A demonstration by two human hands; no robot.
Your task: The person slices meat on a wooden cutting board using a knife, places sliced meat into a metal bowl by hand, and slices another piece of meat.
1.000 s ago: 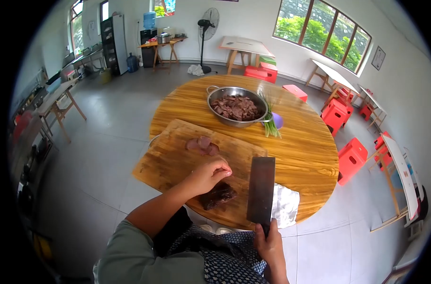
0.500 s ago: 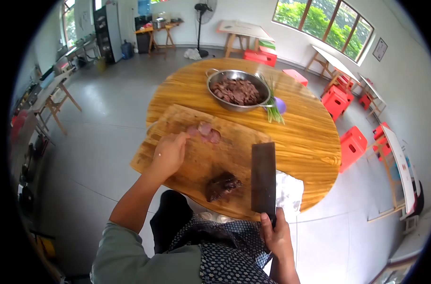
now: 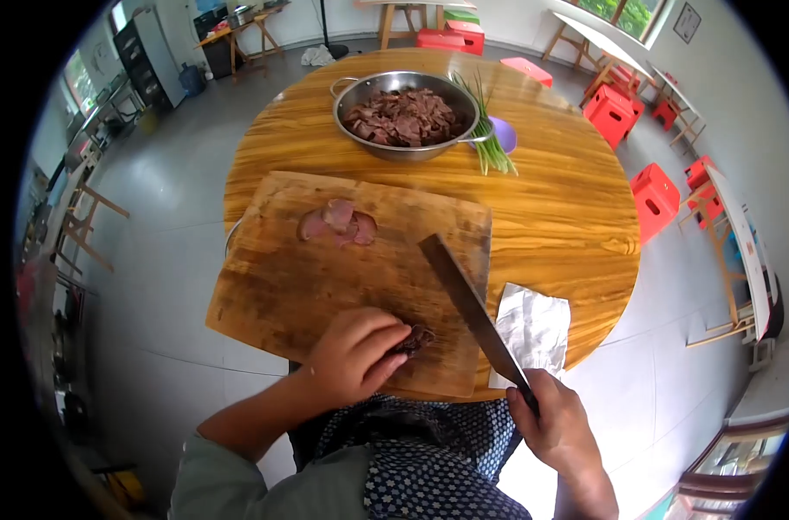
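Site reads as a canteen or shared dining room, with cooking space in the same room; whether private or commercial, I cannot tell. Evidence: I stand at a round wooden table [image 3: 568, 204] bearing a chopping board [image 3: 269, 290] and a steel basin [image 3: 407, 154] of sliced meat [image 3: 403, 117]. Along the walls, white-topped tables [image 3: 745, 238] on wooden legs, with red plastic stools [image 3: 655, 201] beside them: seats for several people. Far left: side table [image 3: 228, 35] with a pot [image 3: 241, 16], blue water bottle [image 3: 192, 81], cluttered counter [image 3: 108, 102]. Floor [image 3: 169, 303] grey, tiled.
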